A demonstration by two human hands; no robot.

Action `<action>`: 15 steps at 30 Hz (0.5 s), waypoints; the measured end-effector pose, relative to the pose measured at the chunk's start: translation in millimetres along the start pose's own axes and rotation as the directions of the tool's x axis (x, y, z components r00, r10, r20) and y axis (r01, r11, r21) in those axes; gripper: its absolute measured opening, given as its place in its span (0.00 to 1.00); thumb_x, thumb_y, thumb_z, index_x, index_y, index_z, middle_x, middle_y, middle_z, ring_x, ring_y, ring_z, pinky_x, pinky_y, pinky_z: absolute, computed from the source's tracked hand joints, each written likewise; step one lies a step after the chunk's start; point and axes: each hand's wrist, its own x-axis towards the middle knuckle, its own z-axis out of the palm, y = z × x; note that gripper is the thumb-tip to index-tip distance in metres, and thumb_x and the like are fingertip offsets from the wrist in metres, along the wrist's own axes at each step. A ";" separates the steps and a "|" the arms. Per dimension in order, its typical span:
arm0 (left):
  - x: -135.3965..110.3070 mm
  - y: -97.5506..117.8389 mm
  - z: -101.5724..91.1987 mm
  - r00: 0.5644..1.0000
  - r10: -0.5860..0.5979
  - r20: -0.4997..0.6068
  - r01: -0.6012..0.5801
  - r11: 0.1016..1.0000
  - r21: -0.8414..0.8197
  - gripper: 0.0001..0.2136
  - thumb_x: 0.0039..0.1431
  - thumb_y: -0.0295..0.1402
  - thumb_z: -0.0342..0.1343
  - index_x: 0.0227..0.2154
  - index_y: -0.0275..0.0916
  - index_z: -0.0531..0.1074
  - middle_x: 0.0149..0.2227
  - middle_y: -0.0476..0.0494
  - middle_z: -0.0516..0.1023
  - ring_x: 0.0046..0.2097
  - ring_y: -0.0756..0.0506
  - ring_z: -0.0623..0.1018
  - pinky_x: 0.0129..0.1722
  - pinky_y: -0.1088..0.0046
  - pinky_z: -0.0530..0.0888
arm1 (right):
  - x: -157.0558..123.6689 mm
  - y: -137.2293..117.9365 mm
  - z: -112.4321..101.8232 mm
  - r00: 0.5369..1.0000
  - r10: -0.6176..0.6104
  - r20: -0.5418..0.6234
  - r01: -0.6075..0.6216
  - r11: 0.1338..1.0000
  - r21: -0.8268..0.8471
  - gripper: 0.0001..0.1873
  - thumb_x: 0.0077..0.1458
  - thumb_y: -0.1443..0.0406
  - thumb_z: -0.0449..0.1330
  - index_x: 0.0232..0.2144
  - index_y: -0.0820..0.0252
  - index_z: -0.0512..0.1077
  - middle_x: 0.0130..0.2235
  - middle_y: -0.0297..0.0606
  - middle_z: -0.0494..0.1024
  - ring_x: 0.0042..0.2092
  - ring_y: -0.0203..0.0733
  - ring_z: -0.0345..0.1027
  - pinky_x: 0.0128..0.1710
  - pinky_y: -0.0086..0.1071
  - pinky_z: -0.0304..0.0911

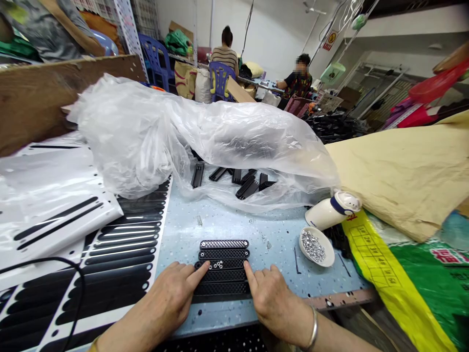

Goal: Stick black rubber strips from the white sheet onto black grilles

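Observation:
Several black textured bars (224,276) lie stacked side by side in front of me on the pale blue speckled tabletop (271,264). The two farthest bars show a small silver piece at each end. A few tiny silver ring-like pieces (219,265) rest loose on the third bar. My left hand (174,288) has its index finger stretched onto that bar's left end, beside a silver piece. My right hand (273,296) touches the right end with its index fingertip. The other fingers of both hands are loosely bent, and I see nothing gripped in either.
A white bowl (317,247) of small silver pieces and a cream bottle (333,209) stand right. Behind, clear plastic sheeting (234,132) partly covers more black parts (249,187). Sheets of black strips (124,249) and a dark cable (78,278) lie left. Other people sit farther back.

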 end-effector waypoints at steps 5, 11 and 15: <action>0.8 -0.3 0.1 1.000 0.002 -0.029 -0.001 1.000 0.006 0.30 0.55 0.15 0.43 0.61 0.39 0.59 0.34 0.43 0.74 0.34 0.43 0.72 0.37 0.63 0.73 | -0.4 1.7 -6.9 0.999 0.028 -0.034 -0.028 1.000 0.012 0.33 0.49 0.78 0.53 0.59 0.85 0.60 0.29 0.49 0.73 0.29 0.45 0.64 0.32 0.44 0.60; 1.2 -2.1 0.2 0.998 0.045 -0.050 -0.044 0.999 0.014 0.29 0.55 0.14 0.42 0.61 0.37 0.59 0.34 0.42 0.74 0.34 0.44 0.72 0.36 0.63 0.74 | -2.8 20.2 -2.6 0.997 0.069 -0.027 -0.060 0.965 0.254 0.29 0.52 0.78 0.49 0.58 0.75 0.64 0.31 0.45 0.76 0.31 0.43 0.67 0.33 0.39 0.63; 3.1 0.5 -2.4 0.998 0.044 -0.048 -0.043 0.999 0.016 0.29 0.55 0.15 0.42 0.61 0.36 0.58 0.35 0.41 0.74 0.34 0.43 0.72 0.35 0.63 0.75 | -2.8 28.0 2.3 0.982 0.173 -0.069 -0.123 0.878 0.463 0.22 0.62 0.74 0.45 0.56 0.65 0.67 0.31 0.39 0.78 0.32 0.40 0.70 0.34 0.34 0.66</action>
